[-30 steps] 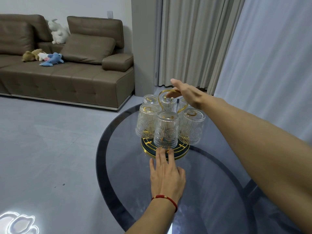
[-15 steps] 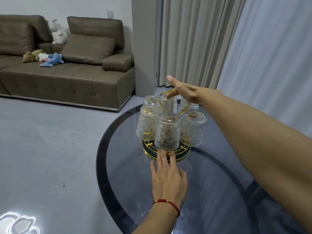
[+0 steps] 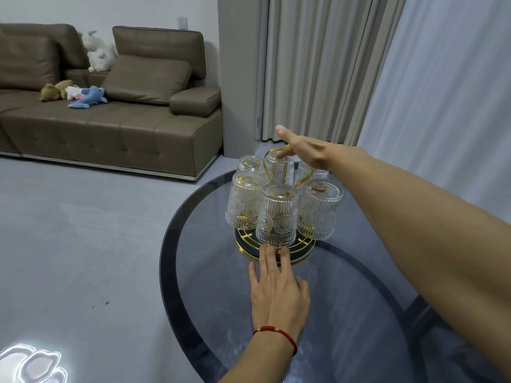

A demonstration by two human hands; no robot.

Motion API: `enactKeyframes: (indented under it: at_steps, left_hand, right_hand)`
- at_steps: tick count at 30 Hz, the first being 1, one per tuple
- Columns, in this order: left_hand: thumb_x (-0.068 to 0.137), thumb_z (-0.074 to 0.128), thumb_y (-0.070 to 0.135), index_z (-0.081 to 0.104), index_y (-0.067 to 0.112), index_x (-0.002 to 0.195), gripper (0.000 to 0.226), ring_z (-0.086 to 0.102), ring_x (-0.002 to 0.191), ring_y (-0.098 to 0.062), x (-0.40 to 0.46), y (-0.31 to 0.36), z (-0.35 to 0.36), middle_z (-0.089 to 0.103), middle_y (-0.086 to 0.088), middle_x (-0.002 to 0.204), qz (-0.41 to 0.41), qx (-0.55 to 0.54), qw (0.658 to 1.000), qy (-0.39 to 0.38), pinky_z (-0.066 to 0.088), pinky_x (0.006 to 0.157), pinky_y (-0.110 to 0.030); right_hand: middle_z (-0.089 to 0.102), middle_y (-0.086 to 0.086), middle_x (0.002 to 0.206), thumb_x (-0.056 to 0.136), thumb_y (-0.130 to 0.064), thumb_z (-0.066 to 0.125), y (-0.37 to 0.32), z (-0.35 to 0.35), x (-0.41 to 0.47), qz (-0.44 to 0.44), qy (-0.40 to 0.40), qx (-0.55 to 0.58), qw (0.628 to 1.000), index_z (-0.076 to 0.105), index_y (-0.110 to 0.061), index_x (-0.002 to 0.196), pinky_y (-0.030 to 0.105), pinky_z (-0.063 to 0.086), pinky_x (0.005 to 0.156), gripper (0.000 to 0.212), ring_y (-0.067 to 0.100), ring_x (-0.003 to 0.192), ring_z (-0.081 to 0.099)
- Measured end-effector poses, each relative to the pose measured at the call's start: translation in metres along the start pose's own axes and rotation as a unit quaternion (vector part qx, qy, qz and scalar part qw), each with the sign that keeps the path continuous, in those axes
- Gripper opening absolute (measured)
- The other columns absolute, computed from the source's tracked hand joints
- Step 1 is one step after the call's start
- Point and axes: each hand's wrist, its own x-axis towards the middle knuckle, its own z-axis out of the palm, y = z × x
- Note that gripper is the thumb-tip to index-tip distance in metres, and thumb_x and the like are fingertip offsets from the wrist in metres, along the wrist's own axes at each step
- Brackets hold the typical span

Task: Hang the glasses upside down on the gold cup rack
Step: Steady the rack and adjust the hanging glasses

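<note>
The gold cup rack (image 3: 302, 257) stands on a round dark glass table (image 3: 345, 313), on a round dark base ringed in gold. Several clear ribbed glasses hang upside down around it: a front glass (image 3: 278, 217), a left glass (image 3: 244, 203), a right glass (image 3: 320, 211), and more behind. My right hand (image 3: 305, 153) reaches over them, fingers hooked on the gold loop handle (image 3: 266, 164), thumb sticking out. My left hand (image 3: 278, 288) lies flat on the table, its fingertips touching the base's front edge.
The table's dark rim (image 3: 167, 244) curves close to the rack on the left, with grey floor beyond it. A brown sofa (image 3: 110, 125) with soft toys stands at the back left. Curtains (image 3: 318, 64) hang behind the table.
Almost nothing differs. Both hands stay at the rack, and my right thumb points a little higher than a second ago.
</note>
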Motion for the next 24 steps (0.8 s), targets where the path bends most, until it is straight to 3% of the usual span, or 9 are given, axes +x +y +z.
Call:
enactKeyframes:
  at_steps: [24]
  left_hand:
    - [0.097,0.039,0.033,0.025,0.02,0.156,0.062,0.005,0.155,-0.028,0.0011,-0.0006,0.0012,0.019,-0.011,0.165,0.001,0.0,1.0,-0.003,0.012,0.125,-0.052]
  right_hand:
    - [0.046,0.009,0.16,0.092,-0.082,0.009,-0.0051,0.0,0.0036,-0.033,0.009,-0.022,0.999,0.057,-0.01,0.145,0.059,0.015,0.121,0.101,0.031,0.148,0.038]
